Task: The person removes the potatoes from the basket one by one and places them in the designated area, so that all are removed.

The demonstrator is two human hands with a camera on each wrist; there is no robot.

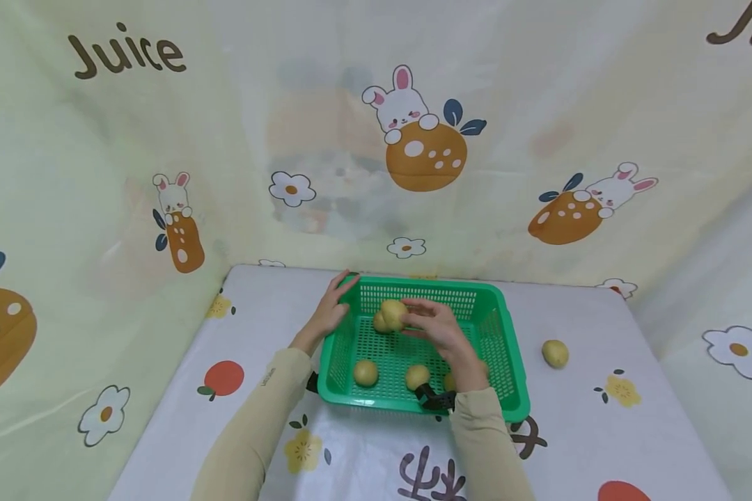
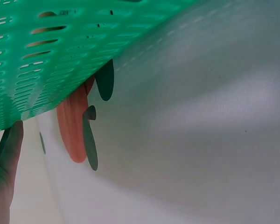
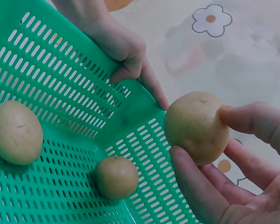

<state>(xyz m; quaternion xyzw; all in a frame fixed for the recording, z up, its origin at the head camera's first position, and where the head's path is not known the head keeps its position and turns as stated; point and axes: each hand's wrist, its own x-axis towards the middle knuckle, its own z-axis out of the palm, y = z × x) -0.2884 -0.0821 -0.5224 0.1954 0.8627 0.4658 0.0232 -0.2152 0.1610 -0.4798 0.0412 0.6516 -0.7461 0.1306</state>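
The right hand (image 1: 435, 325) pinches a round, yellow-brown potato (image 3: 198, 127) between thumb and fingertips, above the slotted floor of a green rectangular plastic basket (image 1: 370, 402). The left hand (image 1: 330, 313) grips the basket's far left corner, thumb inside the rim and a finger stretched along the outside. At least 4 other potatoes (image 1: 365, 373) lie in the basket (the right wrist partly hides 1), and a single potato (image 1: 555, 353) rests right of it on the white, fruit-printed table (image 1: 576, 431).

One potato (image 1: 555, 353) lies right of the basket (image 1: 370, 401) (others (image 1: 365, 374) inside).
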